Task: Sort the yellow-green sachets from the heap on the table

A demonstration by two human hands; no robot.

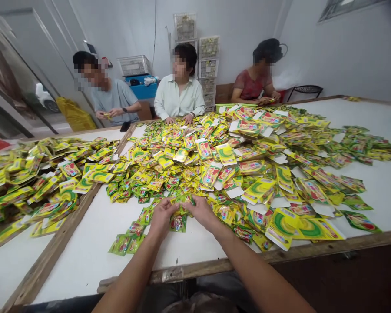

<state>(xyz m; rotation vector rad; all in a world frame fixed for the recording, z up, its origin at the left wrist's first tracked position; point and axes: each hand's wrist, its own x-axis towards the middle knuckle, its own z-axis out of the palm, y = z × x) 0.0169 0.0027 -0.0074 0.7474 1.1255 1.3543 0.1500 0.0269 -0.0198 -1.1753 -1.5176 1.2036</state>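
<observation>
My left hand (163,214) and my right hand (200,211) are close together over the near edge of the big pile. The fingers of both are pinched on small green packets (181,199) between them. Just below the fingertips lies another green packet (178,222) with a red print. A few more green packets (127,243) lie on the white table to the left of my left hand. Yellow and green flat boxes (244,191) are heaped beyond and to the right of my right hand.
A wooden strip (61,234) divides the white table (84,248); another pile of yellow boxes (35,187) lies left of it. Three people sit across the table. A dark phone (125,126) lies near the far edge. Plastic crates (208,68) stand against the wall.
</observation>
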